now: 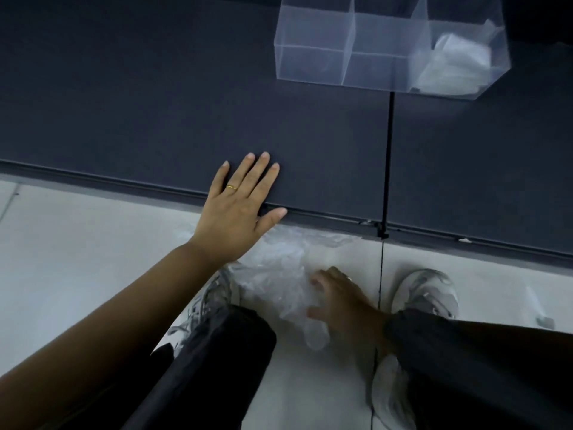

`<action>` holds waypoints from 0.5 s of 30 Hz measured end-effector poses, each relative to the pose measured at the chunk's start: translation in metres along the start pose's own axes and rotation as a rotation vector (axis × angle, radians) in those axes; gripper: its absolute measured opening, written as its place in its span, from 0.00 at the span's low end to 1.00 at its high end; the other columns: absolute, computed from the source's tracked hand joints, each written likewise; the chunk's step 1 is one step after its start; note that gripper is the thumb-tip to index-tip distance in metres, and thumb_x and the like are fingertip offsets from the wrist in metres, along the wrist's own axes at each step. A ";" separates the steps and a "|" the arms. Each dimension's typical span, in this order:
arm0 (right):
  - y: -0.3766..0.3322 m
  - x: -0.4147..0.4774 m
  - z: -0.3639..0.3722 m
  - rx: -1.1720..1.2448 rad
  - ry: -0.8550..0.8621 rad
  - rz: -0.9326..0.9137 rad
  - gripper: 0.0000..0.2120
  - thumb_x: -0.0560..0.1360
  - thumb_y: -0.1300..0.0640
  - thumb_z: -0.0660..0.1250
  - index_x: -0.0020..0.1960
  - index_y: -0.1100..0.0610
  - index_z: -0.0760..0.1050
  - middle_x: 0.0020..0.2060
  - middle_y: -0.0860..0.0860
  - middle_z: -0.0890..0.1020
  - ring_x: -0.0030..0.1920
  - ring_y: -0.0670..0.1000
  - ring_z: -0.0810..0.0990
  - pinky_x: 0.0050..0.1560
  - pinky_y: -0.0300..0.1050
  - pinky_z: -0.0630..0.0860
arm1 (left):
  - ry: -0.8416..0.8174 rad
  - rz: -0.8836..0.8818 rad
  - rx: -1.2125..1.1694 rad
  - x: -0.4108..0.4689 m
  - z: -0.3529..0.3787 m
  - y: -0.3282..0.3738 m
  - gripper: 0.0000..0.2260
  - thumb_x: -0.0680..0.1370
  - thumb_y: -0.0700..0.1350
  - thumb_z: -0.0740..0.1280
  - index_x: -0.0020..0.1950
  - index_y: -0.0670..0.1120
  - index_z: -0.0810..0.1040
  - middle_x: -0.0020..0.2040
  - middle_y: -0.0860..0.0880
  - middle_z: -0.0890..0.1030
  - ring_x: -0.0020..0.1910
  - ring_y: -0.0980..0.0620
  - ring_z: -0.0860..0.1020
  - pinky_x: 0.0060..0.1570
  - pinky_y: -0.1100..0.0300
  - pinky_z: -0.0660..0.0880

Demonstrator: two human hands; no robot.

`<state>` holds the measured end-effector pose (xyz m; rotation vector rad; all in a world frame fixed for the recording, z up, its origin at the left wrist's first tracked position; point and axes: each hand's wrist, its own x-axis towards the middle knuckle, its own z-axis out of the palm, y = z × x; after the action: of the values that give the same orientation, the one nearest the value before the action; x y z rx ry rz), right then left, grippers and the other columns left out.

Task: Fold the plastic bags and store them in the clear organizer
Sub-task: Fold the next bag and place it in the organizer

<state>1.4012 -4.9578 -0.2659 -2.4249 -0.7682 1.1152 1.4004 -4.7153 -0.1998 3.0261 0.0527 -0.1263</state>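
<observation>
A crumpled heap of clear plastic bags (279, 280) lies on the pale floor between my feet, just under the table's edge. My right hand (341, 301) reaches down onto the heap, fingers spread and touching the plastic; it is blurred and shows no firm hold. My left hand (238, 209) lies flat with straight fingers on the front edge of the dark table (155, 103), holding nothing. The clear organizer (313, 41) stands at the table's far right; its right compartment holds a folded white plastic bag (459, 60), while the left and middle compartments look bare.
My legs in dark trousers and my grey-white shoes (428, 290) stand on either side of the heap. A black seam (387, 156) runs across the tabletop below the organizer. A small scrap (544, 321) lies on the floor at the right.
</observation>
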 end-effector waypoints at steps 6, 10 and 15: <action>-0.016 -0.006 -0.054 0.137 -0.193 -0.177 0.11 0.74 0.52 0.68 0.39 0.58 0.75 0.38 0.49 0.76 0.38 0.46 0.74 0.42 0.43 0.71 | -0.041 -0.032 -0.140 -0.001 -0.011 0.001 0.32 0.79 0.66 0.43 0.79 0.50 0.52 0.80 0.51 0.49 0.78 0.53 0.43 0.75 0.51 0.38; -0.047 -0.034 -0.137 0.278 -0.144 -0.368 0.15 0.74 0.46 0.68 0.37 0.55 0.71 0.30 0.48 0.71 0.33 0.41 0.70 0.35 0.39 0.68 | -0.234 -0.060 -0.992 0.000 -0.043 0.023 0.24 0.77 0.62 0.55 0.71 0.55 0.70 0.74 0.59 0.65 0.75 0.65 0.55 0.74 0.65 0.48; -0.049 -0.030 -0.213 0.688 0.162 -0.330 0.06 0.72 0.53 0.70 0.40 0.55 0.77 0.28 0.50 0.80 0.29 0.46 0.77 0.32 0.35 0.74 | -0.367 -0.075 -1.296 0.009 -0.069 0.042 0.09 0.68 0.51 0.75 0.47 0.52 0.85 0.47 0.55 0.85 0.49 0.59 0.83 0.48 0.69 0.75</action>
<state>1.5350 -4.9582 -0.0902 -1.7125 -0.5776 0.8548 1.4166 -4.7493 -0.1275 1.6798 0.1453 -0.4412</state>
